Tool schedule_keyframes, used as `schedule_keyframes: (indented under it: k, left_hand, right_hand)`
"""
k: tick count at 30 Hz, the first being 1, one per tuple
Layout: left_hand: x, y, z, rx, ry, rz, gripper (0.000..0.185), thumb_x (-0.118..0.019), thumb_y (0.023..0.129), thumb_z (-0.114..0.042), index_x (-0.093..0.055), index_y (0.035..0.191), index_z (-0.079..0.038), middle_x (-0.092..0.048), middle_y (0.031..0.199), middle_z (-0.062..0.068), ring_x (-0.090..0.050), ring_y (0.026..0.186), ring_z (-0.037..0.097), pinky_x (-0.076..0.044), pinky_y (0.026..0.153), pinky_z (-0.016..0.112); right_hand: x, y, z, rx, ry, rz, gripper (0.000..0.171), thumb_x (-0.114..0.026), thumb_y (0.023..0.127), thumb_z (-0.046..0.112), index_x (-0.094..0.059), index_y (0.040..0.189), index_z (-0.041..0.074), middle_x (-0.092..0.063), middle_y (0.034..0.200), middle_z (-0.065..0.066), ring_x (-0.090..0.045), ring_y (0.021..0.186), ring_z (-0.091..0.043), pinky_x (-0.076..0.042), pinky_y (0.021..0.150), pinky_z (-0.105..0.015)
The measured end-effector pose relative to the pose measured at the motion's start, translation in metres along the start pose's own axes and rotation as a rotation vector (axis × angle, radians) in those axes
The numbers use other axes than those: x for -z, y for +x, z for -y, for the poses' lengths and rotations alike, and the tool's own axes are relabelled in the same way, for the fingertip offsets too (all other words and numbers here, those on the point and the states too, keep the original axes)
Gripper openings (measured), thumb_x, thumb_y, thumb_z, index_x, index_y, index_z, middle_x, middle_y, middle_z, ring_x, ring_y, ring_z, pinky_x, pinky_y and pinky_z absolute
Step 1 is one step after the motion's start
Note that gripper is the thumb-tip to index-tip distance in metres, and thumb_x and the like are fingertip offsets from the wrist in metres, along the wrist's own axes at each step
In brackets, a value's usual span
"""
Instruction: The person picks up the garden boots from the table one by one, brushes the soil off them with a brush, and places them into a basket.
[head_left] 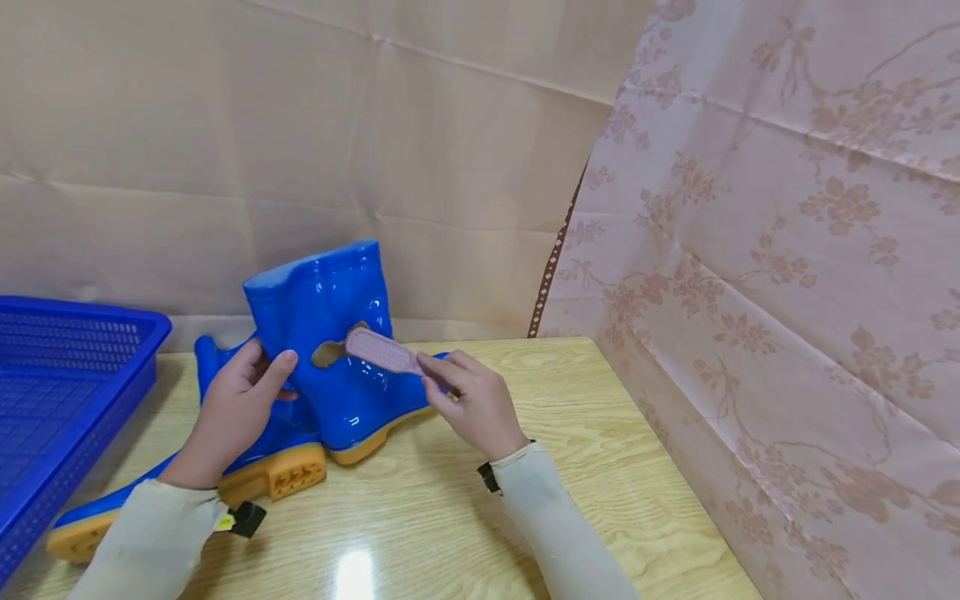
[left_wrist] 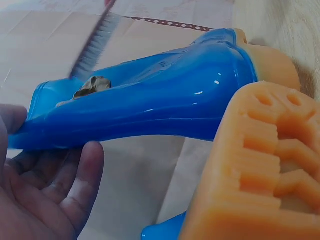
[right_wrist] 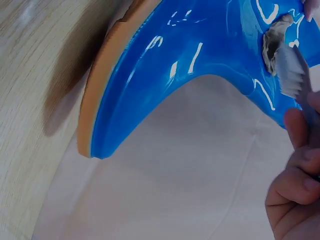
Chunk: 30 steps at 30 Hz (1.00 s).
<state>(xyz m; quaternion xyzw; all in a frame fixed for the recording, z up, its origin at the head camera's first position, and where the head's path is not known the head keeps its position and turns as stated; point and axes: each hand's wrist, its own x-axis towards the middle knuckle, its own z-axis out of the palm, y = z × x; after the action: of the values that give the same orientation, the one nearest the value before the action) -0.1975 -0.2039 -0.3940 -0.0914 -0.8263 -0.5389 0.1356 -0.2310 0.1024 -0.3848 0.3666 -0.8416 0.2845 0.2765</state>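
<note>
A glossy blue rain boot (head_left: 315, 300) with an orange-yellow sole stands on the table, its shaft tilted. My left hand (head_left: 238, 408) grips the shaft's left side, thumb on the near face and fingers behind. Pinched by its handle in my right hand (head_left: 480, 406) is a pale pinkish brush (head_left: 384, 350), bristles facing the boot. Brown, mud-like dirt (right_wrist: 275, 42) marks the shaft, and the bristles are at it in the right wrist view. A second blue boot (head_left: 288, 425) lies on its side by my left forearm, its orange heel (left_wrist: 265, 165) large in the left wrist view.
At the far left stands a blue plastic basket (head_left: 161, 329) with mesh walls. The wood-grain table (head_left: 450, 517) ends at a beige cloth (head_left: 465, 208) behind and a pink floral cloth (head_left: 787, 292) on the right.
</note>
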Motion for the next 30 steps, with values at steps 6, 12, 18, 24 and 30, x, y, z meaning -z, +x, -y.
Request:
schedule_keyframes:
  k: [6,12,18,24,30]
  left_hand:
    - [-0.0028,-0.0014,-0.0033,-0.047,-0.023,0.079,0.047,-0.048,0.111,-0.032,-0.045,0.148,-0.003,-0.062,0.138,0.021,-0.063,0.102,-0.005,-0.059,0.079,0.021]
    - [-0.0055,-0.0022,-0.0033,-0.075,-0.020,0.110,0.042,-0.049,0.111,-0.029,-0.048,0.144,-0.002,-0.065,0.131,0.019,-0.063,0.099,-0.007,-0.060,0.079,0.023]
    - [-0.0034,-0.0014,-0.0006,-0.059,-0.003,0.017,0.042,-0.046,0.112,-0.030,-0.049,0.140,0.001,-0.063,0.131,0.022,-0.060,0.096,-0.011,-0.058,0.075,0.019]
    - [-0.0012,-0.0001,0.0018,-0.005,0.005,-0.034,0.053,-0.043,0.112,-0.038,-0.045,0.146,0.002,-0.060,0.138,0.027,-0.058,0.094,-0.011,-0.057,0.073,0.016]
    - [0.0002,0.0003,0.0025,0.031,0.019,-0.041,0.059,-0.041,0.112,-0.041,-0.041,0.151,0.002,-0.058,0.140,0.029,-0.064,0.098,0.004,-0.057,0.074,0.015]
  right_hand:
    - [-0.0006,0.0012,0.0030,0.064,0.028,-0.018,0.031,-0.074,0.096,0.012,-0.075,0.127,0.010,-0.070,0.097,0.000,-0.054,0.067,-0.008,-0.040,0.055,-0.011]
    - [-0.0013,0.0004,0.0048,0.057,0.023,0.001,0.031,-0.075,0.096,0.013,-0.075,0.127,0.012,-0.070,0.096,0.001,-0.053,0.067,-0.005,-0.042,0.056,-0.010]
    - [-0.0014,0.0000,0.0033,0.006,0.003,0.015,0.030,-0.073,0.098,0.015,-0.075,0.127,0.013,-0.068,0.094,0.002,-0.049,0.065,-0.004,-0.038,0.053,-0.013]
    - [-0.0023,-0.0002,0.0011,-0.032,-0.012,0.031,0.028,-0.073,0.098,0.016,-0.076,0.126,0.014,-0.066,0.089,0.005,-0.047,0.064,-0.004,-0.036,0.052,-0.014]
    - [-0.0028,-0.0005,-0.0007,-0.030,-0.024,0.032,0.028,-0.072,0.099,0.017,-0.076,0.126,0.014,-0.065,0.088,0.005,-0.047,0.064,-0.003,-0.036,0.053,-0.014]
